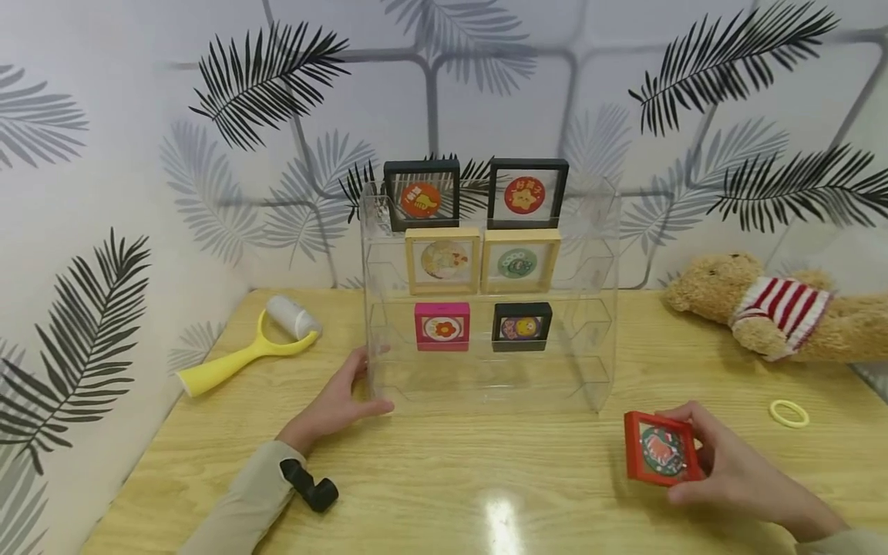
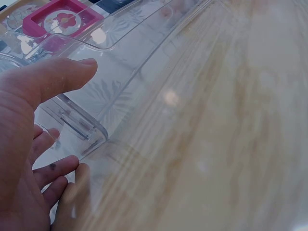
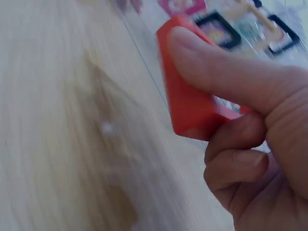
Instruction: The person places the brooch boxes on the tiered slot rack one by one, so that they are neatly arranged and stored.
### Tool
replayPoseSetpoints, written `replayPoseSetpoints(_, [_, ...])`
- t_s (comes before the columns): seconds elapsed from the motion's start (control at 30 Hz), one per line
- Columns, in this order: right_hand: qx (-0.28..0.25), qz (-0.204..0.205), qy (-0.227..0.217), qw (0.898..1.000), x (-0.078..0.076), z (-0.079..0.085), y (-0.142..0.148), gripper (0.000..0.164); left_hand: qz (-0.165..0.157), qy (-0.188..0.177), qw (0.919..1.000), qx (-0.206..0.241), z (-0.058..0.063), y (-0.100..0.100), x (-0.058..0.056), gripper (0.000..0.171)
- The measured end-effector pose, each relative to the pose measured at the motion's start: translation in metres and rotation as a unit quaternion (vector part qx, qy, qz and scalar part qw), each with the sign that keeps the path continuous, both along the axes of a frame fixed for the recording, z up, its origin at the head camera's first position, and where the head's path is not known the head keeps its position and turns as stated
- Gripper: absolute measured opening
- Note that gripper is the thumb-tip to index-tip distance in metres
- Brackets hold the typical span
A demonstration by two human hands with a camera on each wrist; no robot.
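Note:
A clear display rack (image 1: pixel 486 378) with several shelves stands upright on the table. My left hand (image 1: pixel 344 401) is at its lower left side, thumb in front and fingers farther back along the side panel. In the left wrist view the thumb (image 2: pixel 72 77) is stretched out and the fingers are loosely bent near the panel's edge (image 2: pixel 98 132). To the right of the rack, my right hand (image 1: pixel 728 466) grips a small red frame (image 1: pixel 662 449) by its right edge, tilted above the table. Inside it is a round green and pink picture.
On the rack sit two black frames (image 1: pixel 529 193) on top, two yellow frames (image 1: pixel 442 262), a pink frame (image 1: pixel 442 327) and a small black frame (image 1: pixel 522 327). A yellow-handled roller (image 1: pixel 229 368) lies left; a teddy bear (image 1: pixel 721 289) and yellow ring (image 1: pixel 789 414) lie right.

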State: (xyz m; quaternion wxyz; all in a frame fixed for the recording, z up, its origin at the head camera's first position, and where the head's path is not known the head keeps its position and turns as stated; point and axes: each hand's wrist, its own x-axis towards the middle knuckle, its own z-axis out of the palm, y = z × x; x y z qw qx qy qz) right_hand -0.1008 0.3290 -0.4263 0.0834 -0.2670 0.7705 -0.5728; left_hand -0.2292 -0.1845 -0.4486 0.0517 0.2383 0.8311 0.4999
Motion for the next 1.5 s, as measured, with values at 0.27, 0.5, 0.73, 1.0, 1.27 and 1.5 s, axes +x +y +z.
replayPoseSetpoints(0.27, [-0.030, 0.000, 0.000, 1.000, -0.019, 0.010, -0.070, 0.011, -0.003, -0.012, 0.9999, 0.002, 0.003, 0.001, -0.003, 0.082])
replayPoseSetpoints(0.5, [0.042, -0.081, 0.124, 0.988, -0.052, 0.022, -0.138, 0.012, 0.004, -0.011, 0.9999, 0.002, 0.007, -0.001, -0.003, 0.082])
replayPoseSetpoints(0.73, [0.082, -0.103, 0.187, 0.974, -0.082, 0.037, -0.186, 0.020, 0.003, -0.003, 1.0000, -0.002, 0.010, -0.005, -0.004, 0.083])
replayPoseSetpoints(1.0, [0.147, -0.091, 0.269, 0.947, -0.093, 0.024, -0.214, 0.021, 0.006, -0.014, 0.9999, 0.005, 0.008, -0.005, 0.001, 0.083])
replayPoseSetpoints(1.27, [0.147, -0.103, 0.274, 0.945, -0.086, 0.019, -0.212, 0.039, 0.011, -0.009, 0.9999, 0.007, 0.004, -0.003, -0.002, 0.081])
replayPoseSetpoints(1.5, [0.125, -0.140, 0.260, 0.947, -0.063, 0.015, -0.187, 0.047, 0.008, -0.020, 0.9997, 0.012, 0.000, -0.002, 0.000, 0.082])
